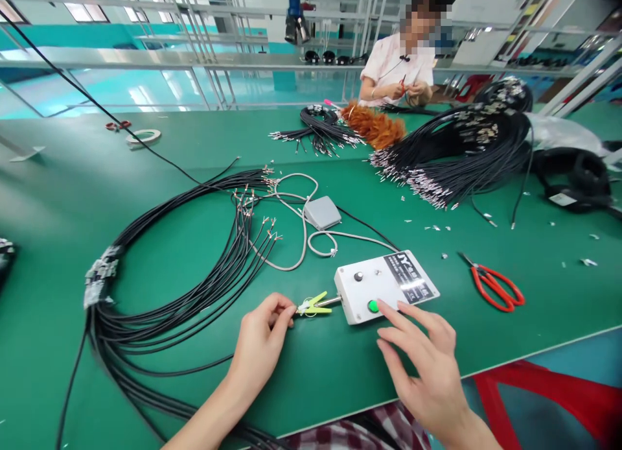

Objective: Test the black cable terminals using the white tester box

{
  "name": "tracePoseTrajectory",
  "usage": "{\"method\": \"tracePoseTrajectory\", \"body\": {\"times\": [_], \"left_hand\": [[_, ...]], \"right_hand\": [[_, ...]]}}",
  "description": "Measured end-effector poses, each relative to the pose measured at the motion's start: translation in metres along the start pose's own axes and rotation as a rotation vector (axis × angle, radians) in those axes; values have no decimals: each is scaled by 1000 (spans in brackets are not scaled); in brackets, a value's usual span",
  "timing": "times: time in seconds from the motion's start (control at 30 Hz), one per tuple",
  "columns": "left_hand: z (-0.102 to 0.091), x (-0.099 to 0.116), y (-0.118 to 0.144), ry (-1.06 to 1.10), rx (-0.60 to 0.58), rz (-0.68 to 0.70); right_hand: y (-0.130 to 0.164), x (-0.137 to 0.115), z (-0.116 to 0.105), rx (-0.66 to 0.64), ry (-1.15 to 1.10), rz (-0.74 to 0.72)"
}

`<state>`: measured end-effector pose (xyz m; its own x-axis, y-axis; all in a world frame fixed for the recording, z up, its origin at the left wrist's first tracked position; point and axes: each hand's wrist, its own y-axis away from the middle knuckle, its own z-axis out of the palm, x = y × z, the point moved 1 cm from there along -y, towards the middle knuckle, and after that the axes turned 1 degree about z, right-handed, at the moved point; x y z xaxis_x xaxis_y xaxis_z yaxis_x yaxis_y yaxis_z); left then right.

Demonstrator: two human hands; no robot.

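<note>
My left hand [266,336] is closed in a pinch on the end of a black cable [204,370], which runs in from the bundle on the left. Just beyond those fingertips is a yellow-green clip [315,304] on the metal shaft of a white control box [362,288]. My right hand [422,356] has its fingers spread, the index fingertip at the box's green button [373,305]; whether it presses cannot be seen. A large loop of black cables [160,320], bound with a silvery wrap [100,278], lies left of my hands, its stripped ends fanned out toward the middle.
Red-handled scissors [498,291] lie right of the box. Behind it are a grey pedal [322,213] with a coiled grey cord, more black cable bundles [466,152] and an orange-brown fluffy thing [374,127]. A tape roll [143,137] lies far left. Across the table sits a co-worker [401,67].
</note>
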<state>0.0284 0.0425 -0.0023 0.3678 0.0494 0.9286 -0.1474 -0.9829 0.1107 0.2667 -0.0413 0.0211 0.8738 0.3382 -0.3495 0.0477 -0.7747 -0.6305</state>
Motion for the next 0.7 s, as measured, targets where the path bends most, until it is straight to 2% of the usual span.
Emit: {"method": "tracePoseTrajectory", "body": {"times": [0.13,0.33,0.47,0.57,0.7], "left_hand": [[-2,0,2,-21,4,6],[-15,-4,7,-24,66,37],[-34,1,-4,13,136,91],[-60,17,-30,13,302,174],[-97,34,-80,-83,630,292]], "right_hand": [[6,-3,13,25,16,43],[5,9,14,37,54,-76],[11,1,10,47,32,-150],[17,-9,14,47,-6,-255],[22,-12,28,25,-41,-301]]}}
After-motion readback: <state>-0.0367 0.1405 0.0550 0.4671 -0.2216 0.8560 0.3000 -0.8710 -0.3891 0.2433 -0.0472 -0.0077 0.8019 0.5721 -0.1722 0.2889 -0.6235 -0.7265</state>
